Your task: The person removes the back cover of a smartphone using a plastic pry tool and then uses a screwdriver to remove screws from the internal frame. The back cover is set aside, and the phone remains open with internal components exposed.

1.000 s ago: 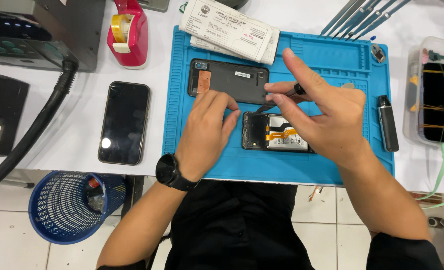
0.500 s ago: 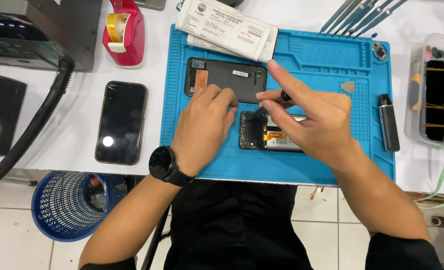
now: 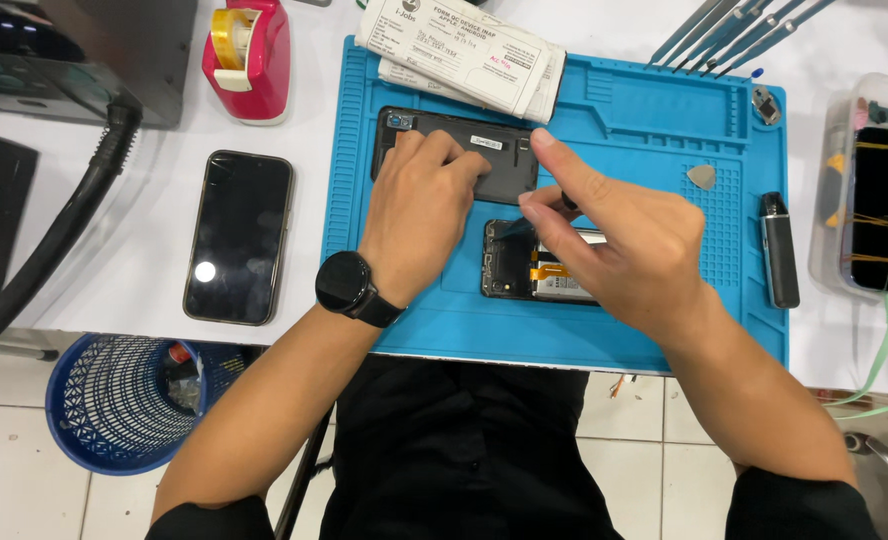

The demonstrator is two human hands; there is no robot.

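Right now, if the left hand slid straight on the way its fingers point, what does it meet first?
The left hand already rests on the black phone back cover, fingers aimed up the blue mat. Straight on, it would probably meet the folded paper forms first; their height above the mat is unclear.

We see the opened phone (image 3: 524,265) flat on the blue mat (image 3: 644,320), back off, dark internals, orange flex and pale battery exposed. Its black back cover (image 3: 499,165) lies flat at 11 o'clock of it, inner side up, just beside.
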